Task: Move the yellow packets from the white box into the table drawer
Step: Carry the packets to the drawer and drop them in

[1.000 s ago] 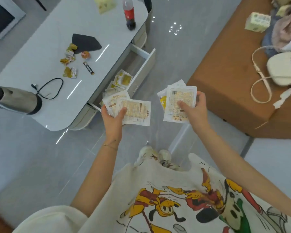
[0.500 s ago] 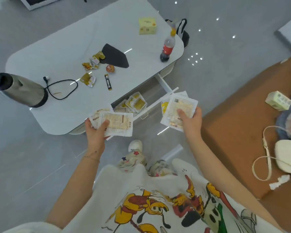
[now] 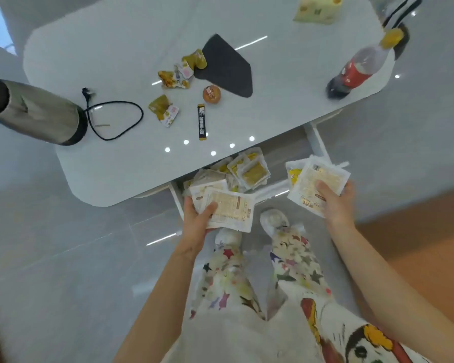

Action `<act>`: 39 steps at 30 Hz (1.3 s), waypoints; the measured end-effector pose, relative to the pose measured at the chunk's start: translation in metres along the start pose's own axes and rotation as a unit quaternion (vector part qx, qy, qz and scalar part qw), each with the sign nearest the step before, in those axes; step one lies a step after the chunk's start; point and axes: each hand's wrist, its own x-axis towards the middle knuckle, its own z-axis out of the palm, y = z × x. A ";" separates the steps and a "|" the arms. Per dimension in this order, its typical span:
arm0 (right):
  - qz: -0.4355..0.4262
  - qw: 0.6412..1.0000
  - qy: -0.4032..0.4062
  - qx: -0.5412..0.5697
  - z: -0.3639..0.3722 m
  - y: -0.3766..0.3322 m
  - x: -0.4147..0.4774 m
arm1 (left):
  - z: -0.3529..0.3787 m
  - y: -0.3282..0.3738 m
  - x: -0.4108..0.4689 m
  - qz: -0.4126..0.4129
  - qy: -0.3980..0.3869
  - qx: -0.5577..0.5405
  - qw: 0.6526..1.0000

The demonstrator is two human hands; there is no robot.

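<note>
The left hand (image 3: 195,221), fingers (image 3: 211,208) pinching a stack of flat white-and-yellow plastic packets (image 3: 230,206), hovers at the near edge of the open white table drawer (image 3: 317,138), which holds loose yellow packets (image 3: 252,170). The right hand (image 3: 336,205) pinches a second packet stack (image 3: 309,179) at the drawer's right end.

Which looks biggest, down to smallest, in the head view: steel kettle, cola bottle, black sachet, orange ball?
1. steel kettle
2. cola bottle
3. black sachet and orange ball: too alike to rank.
</note>
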 end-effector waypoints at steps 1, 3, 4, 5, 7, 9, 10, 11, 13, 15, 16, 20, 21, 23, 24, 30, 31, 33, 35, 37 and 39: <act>0.001 1.000 -0.010 -0.018 0.012 0.014 0.030 | 0.008 -0.013 0.026 -0.009 0.004 0.001 1.000; -0.003 0.999 -0.022 -0.049 0.036 0.042 0.091 | 0.025 -0.042 0.084 -0.015 0.015 -0.001 1.000; -0.011 0.997 -0.025 -0.070 0.050 0.056 0.120 | 0.032 -0.057 0.114 -0.014 0.020 0.002 1.000; -0.026 0.994 -0.029 -0.100 0.064 0.071 0.149 | 0.038 -0.073 0.144 -0.010 0.029 0.008 0.999; -0.063 0.984 -0.050 -0.159 0.089 0.098 0.199 | 0.047 -0.102 0.196 0.002 0.048 0.029 0.998; -0.077 0.974 -0.070 -0.202 0.111 0.121 0.242 | 0.054 -0.125 0.237 0.022 0.053 0.052 0.997; -0.068 0.970 -0.080 -0.220 0.119 0.130 0.258 | 0.056 -0.134 0.250 0.035 0.055 0.063 0.996; -0.056 0.967 -0.087 -0.231 0.125 0.137 0.271 | 0.057 -0.142 0.261 0.050 0.060 0.076 0.994; -0.037 0.962 -0.091 -0.256 0.132 0.149 0.294 | 0.057 -0.153 0.274 0.075 0.072 0.106 0.989; -0.021 0.952 -0.082 -0.293 0.134 0.153 0.306 | 0.057 -0.159 0.278 0.083 0.084 0.129 0.985; -0.015 0.945 -0.080 -0.317 0.134 0.153 0.308 | 0.059 -0.158 0.277 0.086 0.088 0.138 0.983; -0.062 0.902 -0.092 -0.418 0.123 0.138 0.288 | 0.067 -0.139 0.247 0.125 0.097 0.208 0.965; -0.094 0.884 -0.096 -0.448 0.119 0.130 0.277 | 0.067 -0.134 0.235 0.135 0.105 0.240 0.956; -0.168 0.839 -0.110 -0.506 0.108 0.109 0.249 | 0.065 -0.121 0.211 0.159 0.117 0.325 0.925; -0.214 0.812 -0.120 -0.530 0.103 0.096 0.234 | 0.063 -0.115 0.198 0.172 0.117 0.373 0.904; -0.472 0.593 -0.222 -0.613 0.087 -0.010 0.128 | 0.053 -0.049 0.098 0.204 0.077 0.634 0.742; -0.490 0.583 -0.228 -0.607 0.088 -0.028 0.109 | 0.050 -0.036 0.080 0.212 0.071 0.652 0.725; -0.521 0.569 -0.240 -0.589 0.089 -0.062 0.069 | 0.041 -0.010 0.043 0.223 0.081 0.652 0.720; -0.539 0.553 -0.259 -0.580 0.092 -0.092 0.030 | 0.028 0.016 0.007 0.228 0.117 0.612 0.748; -0.552 0.532 -0.286 -0.575 0.097 -0.117 -0.012 | 0.012 0.040 -0.029 0.209 0.157 0.560 0.786; -0.582 0.497 -0.313 -0.563 0.105 -0.135 -0.054 | -0.010 0.057 -0.064 0.190 0.201 0.511 0.814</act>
